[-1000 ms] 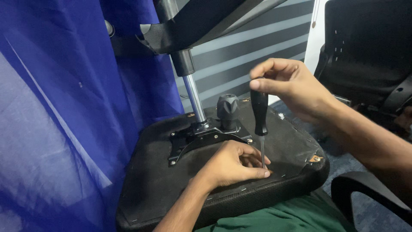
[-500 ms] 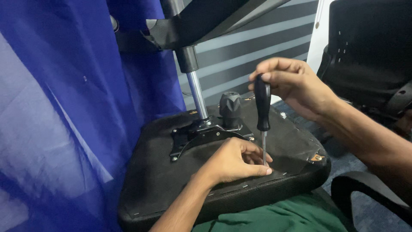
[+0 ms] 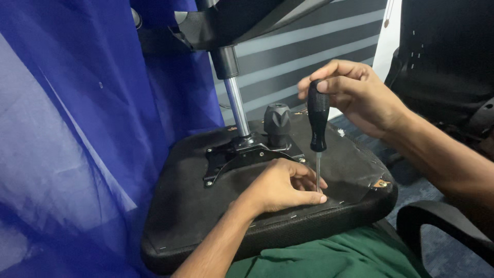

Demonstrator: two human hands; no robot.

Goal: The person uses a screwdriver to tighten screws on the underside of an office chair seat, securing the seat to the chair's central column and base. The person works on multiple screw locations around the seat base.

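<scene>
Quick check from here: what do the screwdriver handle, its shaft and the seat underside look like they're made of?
Screwdriver handle: black, ribbed, matte, likely plastic or rubber. Shaft: thin, grey, shiny, looks like steel. Seat underside: black fabric-like covering with small staples along the edge, probably textile over a board; the padded rim looks woven. The right hand grips the handle; the left hand steadies the tip.
</scene>
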